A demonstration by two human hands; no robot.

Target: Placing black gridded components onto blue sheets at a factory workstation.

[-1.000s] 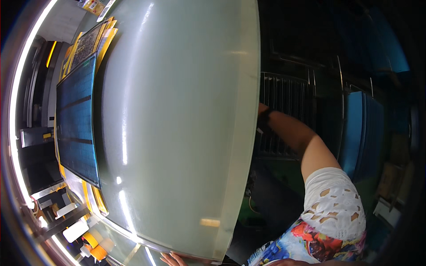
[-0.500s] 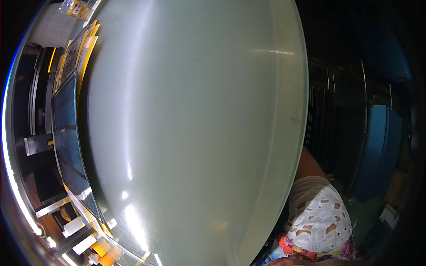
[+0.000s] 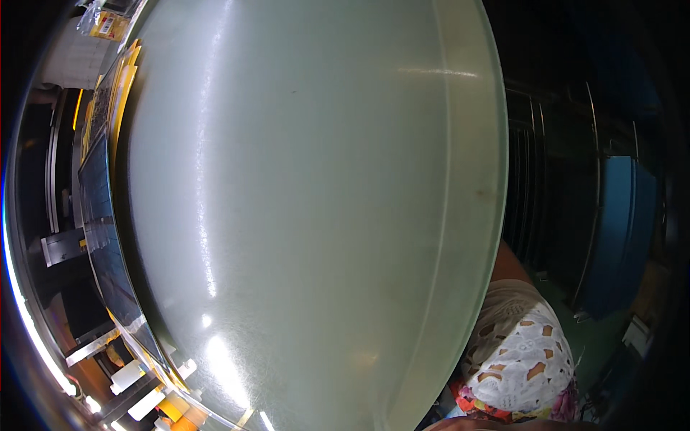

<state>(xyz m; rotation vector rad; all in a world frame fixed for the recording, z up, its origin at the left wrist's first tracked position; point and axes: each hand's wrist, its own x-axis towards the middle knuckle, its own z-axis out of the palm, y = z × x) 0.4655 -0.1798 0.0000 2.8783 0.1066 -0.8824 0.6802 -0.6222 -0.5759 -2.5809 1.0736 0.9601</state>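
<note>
The big pale table (image 3: 316,215) fills most of my view now — a second ago it took up less, and its right edge has slid farther right in the picture. Past that edge, in deep shade, are the blue panels (image 3: 617,230). Closer in, just beside the edge, is the dark wire rack (image 3: 528,172), the thing nearest to where the arm goes, and I see only a strip of it now. On the left, the dark blue sheet (image 3: 108,233) looks thinner than it did.

Low on the right is the white sleeve (image 3: 517,352), next to the table edge. A short bit of right arm (image 3: 509,266) shows above it, then goes out of sight behind the edge. A second ago I could see the forearm and a dark wrist band.

So the right hand is hidden — I can't tell if its fingers are loose or holding something. The left hand's fingertips have gone from the bottom, so I can't tell there either. For the work, that means I can't check either grip.
</note>
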